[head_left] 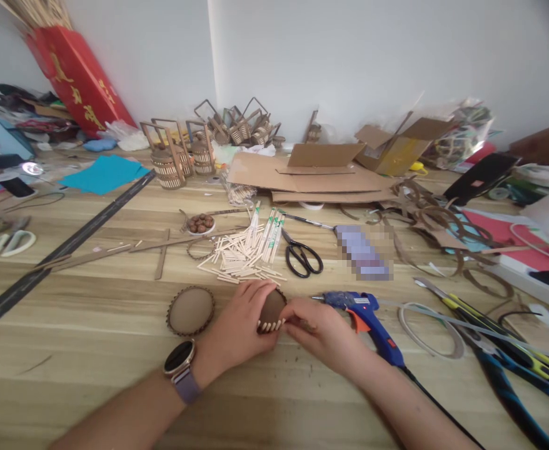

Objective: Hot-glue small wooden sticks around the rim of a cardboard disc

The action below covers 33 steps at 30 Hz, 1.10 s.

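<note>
Closest to the lens are two bare forearms (131,397), the left one wearing a watch (179,357), leading up to both hands mid-worktop (110,387) in this one head view. Left hand (244,312) is curled round a small brown round base (272,305), thumb on the near side, fingers over the far side. Right hand (319,331) is pinched almost closed at its fingertips, on what looks like the last short stick (282,322) of a row along the near rim. Tip from me: keep the left grip firm but light so the base doesn't twist, match each stick's height and gap to its neighbour, and hold it straight for a moment. For elbow room, bare wood lies left and in front; the worktop's near edge isn't visible. Right is tighter: the glue gun (366,315) points its nozzle at the right knuckles, so I'd watch that, with pliers (504,375) further over. Stick pile (237,253) is just beyond, black scissors (304,257) beside it, and another round base (191,310) left of the left hand.
</note>
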Each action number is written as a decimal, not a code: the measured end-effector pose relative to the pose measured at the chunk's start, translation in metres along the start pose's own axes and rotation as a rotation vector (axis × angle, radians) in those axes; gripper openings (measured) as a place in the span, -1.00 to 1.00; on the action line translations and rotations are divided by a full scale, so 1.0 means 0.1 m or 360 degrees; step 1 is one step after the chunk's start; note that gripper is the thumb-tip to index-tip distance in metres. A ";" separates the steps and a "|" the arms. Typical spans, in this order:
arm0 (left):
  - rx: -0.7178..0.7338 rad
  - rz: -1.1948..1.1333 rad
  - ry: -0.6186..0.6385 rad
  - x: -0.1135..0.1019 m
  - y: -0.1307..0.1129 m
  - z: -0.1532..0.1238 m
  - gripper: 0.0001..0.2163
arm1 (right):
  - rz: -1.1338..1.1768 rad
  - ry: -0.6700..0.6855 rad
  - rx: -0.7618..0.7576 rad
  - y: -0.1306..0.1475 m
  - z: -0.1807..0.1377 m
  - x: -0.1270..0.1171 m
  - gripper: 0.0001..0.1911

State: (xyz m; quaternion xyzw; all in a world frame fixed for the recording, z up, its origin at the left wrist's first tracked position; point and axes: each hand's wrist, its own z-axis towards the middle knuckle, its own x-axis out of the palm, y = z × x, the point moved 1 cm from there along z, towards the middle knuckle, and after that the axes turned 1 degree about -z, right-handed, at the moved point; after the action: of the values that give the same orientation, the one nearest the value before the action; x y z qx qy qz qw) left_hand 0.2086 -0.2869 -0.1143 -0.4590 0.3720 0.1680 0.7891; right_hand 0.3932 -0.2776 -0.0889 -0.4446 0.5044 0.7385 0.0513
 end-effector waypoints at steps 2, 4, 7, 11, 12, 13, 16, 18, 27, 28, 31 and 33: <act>-0.0003 0.0012 0.0009 0.00 0.00 0.00 -0.40 | 0.0014 -0.0021 -0.0071 0.00 0.00 -0.01 -0.83; -0.0007 0.0024 0.0014 0.01 0.00 0.00 -0.40 | 0.0032 -0.0035 -0.0111 0.01 0.01 -0.01 -0.83; -0.0014 0.0029 0.0012 0.02 0.00 0.00 -0.40 | 0.0052 -0.0062 -0.0144 0.00 0.01 0.00 -0.83; -0.0008 0.0008 -0.0004 0.02 0.00 -0.01 -0.40 | 0.0063 -0.0100 -0.0184 -0.03 0.01 0.02 -0.83; -0.0005 0.0004 -0.0008 0.02 0.00 -0.01 -0.40 | 0.0061 -0.0102 -0.0188 -0.03 0.01 0.03 -0.83; -0.0003 0.0001 -0.0011 0.01 0.00 -0.01 -0.40 | 0.0058 -0.0104 -0.0190 -0.03 0.01 0.03 -0.83; -0.0004 -0.0015 -0.0014 0.01 0.00 -0.01 -0.39 | 0.0046 -0.0108 -0.0195 -0.04 0.00 0.04 -0.84; -0.0002 -0.0027 -0.0022 0.01 0.01 -0.01 -0.39 | 0.0038 -0.0113 -0.0193 -0.04 0.00 0.04 -0.85; -0.0083 -0.0070 -0.0020 0.01 0.03 -0.02 -0.37 | -0.0110 -0.0074 -0.0127 -0.03 -0.01 0.00 -0.84; -0.0104 -0.0077 -0.0009 0.01 0.03 -0.02 -0.36 | -0.0156 -0.0068 -0.0108 -0.01 -0.01 -0.02 -0.83; -0.0139 -0.0117 0.0036 -0.03 0.02 -0.04 -0.32 | -0.0283 -0.0108 -0.0003 0.07 -0.05 -0.17 -0.81; -0.0163 -0.0142 0.0050 -0.06 0.01 -0.04 -0.27 | -0.0382 -0.0164 0.0118 0.10 -0.10 -0.32 -0.94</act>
State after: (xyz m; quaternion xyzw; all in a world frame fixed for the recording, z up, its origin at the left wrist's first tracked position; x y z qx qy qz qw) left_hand 0.2022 -0.2896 -0.1120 -0.5174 0.3546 0.1442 0.7654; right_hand 0.4133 -0.2788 -0.0602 -0.4612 0.4711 0.7297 0.1815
